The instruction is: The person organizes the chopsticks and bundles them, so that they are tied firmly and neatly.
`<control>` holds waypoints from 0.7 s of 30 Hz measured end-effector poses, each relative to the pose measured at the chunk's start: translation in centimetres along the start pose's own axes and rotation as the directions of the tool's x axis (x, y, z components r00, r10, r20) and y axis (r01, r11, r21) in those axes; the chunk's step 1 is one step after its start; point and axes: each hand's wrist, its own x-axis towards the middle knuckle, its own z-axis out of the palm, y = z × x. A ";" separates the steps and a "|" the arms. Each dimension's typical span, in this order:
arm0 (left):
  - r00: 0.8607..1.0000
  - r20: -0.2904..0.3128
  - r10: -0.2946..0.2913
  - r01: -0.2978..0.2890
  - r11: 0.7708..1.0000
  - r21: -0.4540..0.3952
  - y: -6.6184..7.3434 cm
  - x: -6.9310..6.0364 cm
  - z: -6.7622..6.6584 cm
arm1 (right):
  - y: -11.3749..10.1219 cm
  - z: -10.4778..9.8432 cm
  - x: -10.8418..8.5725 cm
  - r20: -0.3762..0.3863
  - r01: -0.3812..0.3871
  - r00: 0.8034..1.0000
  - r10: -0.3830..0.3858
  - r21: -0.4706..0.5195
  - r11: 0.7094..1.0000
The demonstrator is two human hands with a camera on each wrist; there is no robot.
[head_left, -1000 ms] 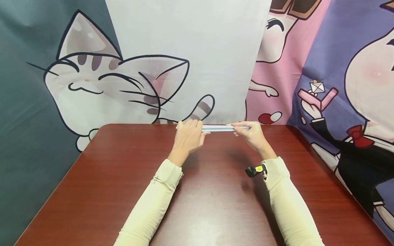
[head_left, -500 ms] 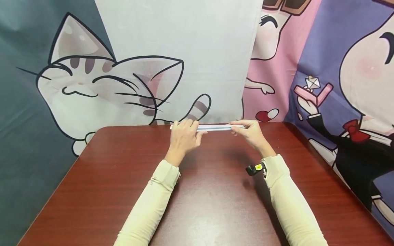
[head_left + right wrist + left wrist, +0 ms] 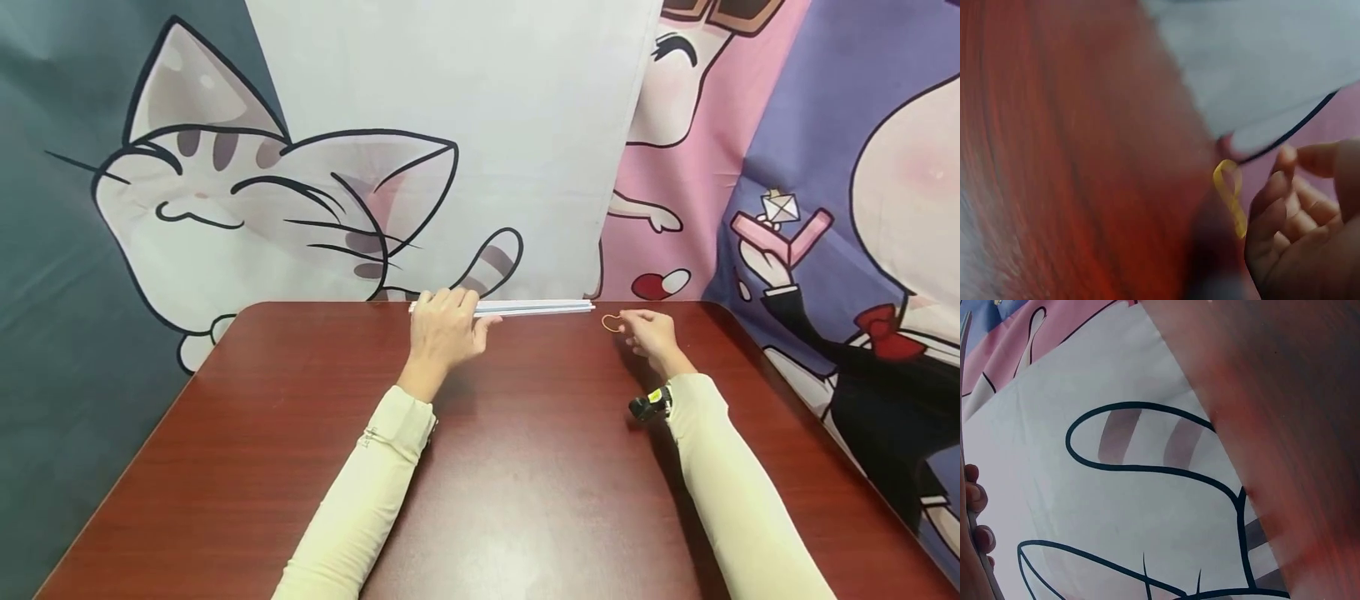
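My left hand (image 3: 444, 333) grips one end of a bundle of thin white and blue sticks (image 3: 532, 307), which runs level to the right above the table's far edge. In the left wrist view, curled fingertips (image 3: 977, 494) show against the sticks at the left border. Apart from the bundle, on its right, my right hand (image 3: 652, 337) pinches a thin yellow band (image 3: 611, 323). The right wrist view shows the yellow band (image 3: 1229, 187) hanging twisted beside the bent fingers of my right hand (image 3: 1304, 225).
A reddish-brown wooden table (image 3: 510, 467) extends beneath both arms. Behind its far edge hangs a printed cloth (image 3: 525, 150) with a cartoon cat and other figures. A small black device (image 3: 649, 405) is strapped at my right wrist.
My right hand has let go of the sticks' right end and moved right, and the yellow band now shows in its fingers. My left hand still holds the bundle.
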 end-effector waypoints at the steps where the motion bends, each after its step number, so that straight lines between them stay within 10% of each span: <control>1: 1.000 0.006 0.004 -0.004 1.000 0.005 -0.1 0.0 0.0 | 0.4 0.0 0.4 -0.016 -0.029 0.999 0.028 -0.056 0.998; 6: 1.000 0.015 0.014 -0.015 0.999 0.030 -0.4 0.2 -0.1 | 1.5 0.2 2.0 -0.140 -0.125 0.986 0.088 -0.278 0.952; 14: 1.000 0.009 0.001 -0.001 0.999 0.048 -0.1 0.4 -0.6 | 1.6 0.1 1.9 -0.171 -0.123 0.985 0.015 -0.644 0.755; 17: 1.000 0.004 0.002 -0.003 0.999 0.040 -0.3 0.3 -0.7 | 1.0 0.4 1.8 -0.135 -0.064 0.990 -0.026 -0.615 0.786; 21: 1.000 0.010 0.004 -0.005 0.999 0.045 -0.6 0.2 -1.0 | -0.5 1.0 1.6 -0.039 0.104 0.992 -0.119 -0.266 0.958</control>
